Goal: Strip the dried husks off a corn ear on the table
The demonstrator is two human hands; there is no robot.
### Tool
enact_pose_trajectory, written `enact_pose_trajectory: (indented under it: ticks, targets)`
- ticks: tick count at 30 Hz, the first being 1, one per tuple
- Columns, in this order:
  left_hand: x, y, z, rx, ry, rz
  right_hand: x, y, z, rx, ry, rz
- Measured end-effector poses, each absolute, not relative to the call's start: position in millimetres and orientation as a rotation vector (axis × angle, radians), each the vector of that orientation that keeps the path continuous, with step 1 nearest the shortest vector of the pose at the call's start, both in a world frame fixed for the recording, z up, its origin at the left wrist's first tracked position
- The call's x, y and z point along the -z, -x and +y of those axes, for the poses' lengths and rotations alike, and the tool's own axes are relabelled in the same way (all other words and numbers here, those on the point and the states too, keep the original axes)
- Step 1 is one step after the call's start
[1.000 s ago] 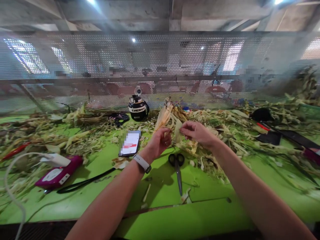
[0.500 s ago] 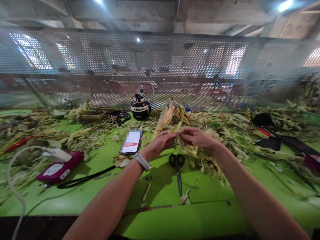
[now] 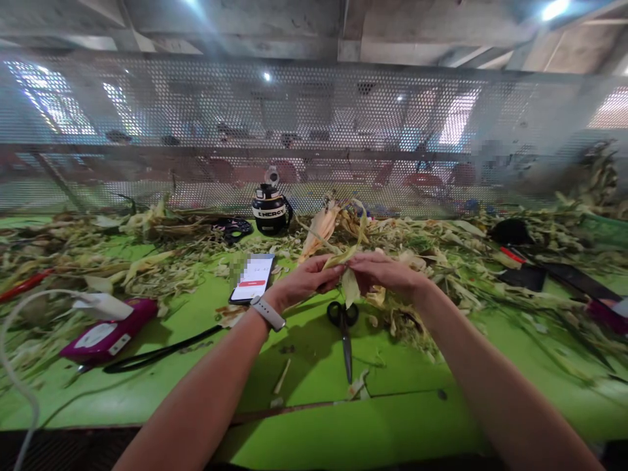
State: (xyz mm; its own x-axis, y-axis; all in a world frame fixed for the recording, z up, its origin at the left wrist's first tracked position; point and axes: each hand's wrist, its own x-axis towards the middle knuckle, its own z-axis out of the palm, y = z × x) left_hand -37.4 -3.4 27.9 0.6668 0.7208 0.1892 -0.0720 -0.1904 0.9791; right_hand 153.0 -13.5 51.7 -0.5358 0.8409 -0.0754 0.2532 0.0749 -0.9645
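Note:
Both hands meet over the middle of the green table, closed on a pale green-yellow corn husk (image 3: 350,288). My left hand (image 3: 316,273), with a light watch band at the wrist, pinches the husk between thumb and fingers. From the other side my right hand (image 3: 383,271) grips the same husk, its fingers bent and partly hidden. A flap of the husk hangs below the fingertips, and a long strip curls up behind them. Just under the hands lie black-handled scissors (image 3: 346,333), blades toward me. A dry orange-tinted husk (image 3: 321,226) stands behind my left hand.
A phone (image 3: 252,279) lies left of my hands, with a black bottle (image 3: 269,210) behind it. A purple power bank (image 3: 110,332) with a white plug and cable sits farther left. Husk scraps (image 3: 161,271) litter the green table (image 3: 304,366). A perforated screen (image 3: 314,118) closes the back.
The husk piece between my hands has turned, and a broader flap now hangs below the fingers. My right hand's fingers lie flatter over it. The whole view has shifted slightly.

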Motion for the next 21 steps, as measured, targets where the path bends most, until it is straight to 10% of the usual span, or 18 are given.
enact_pose_trajectory:
  ticks: [21]
  targets:
    - [-23.7,42.6,4.1,-0.674,-1.737,0.559,-49.2,-154.4,-9.0,-1.357,1.032,-2.004]
